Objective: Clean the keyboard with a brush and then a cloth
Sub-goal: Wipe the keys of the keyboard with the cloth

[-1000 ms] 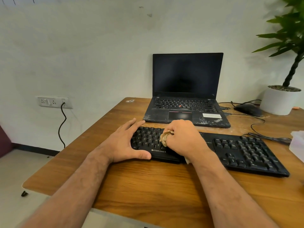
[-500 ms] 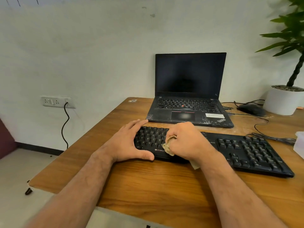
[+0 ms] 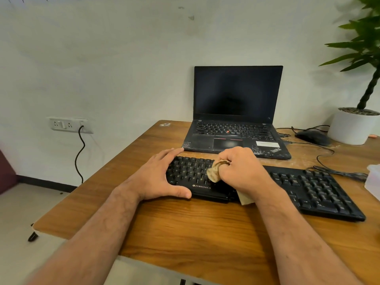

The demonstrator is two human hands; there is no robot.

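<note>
Slid back up the keys: right hand (image 3: 240, 169) gripping cloth (image 3: 214, 173). Left hand (image 3: 158, 177) open, bracing keyboard (image 3: 316, 190), running nine-to-three, unwiped toward three.

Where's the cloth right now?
Head view, centre: the cloth is bunched in the right hand, pressed on the keyboard keys, right of the left hand.
</note>
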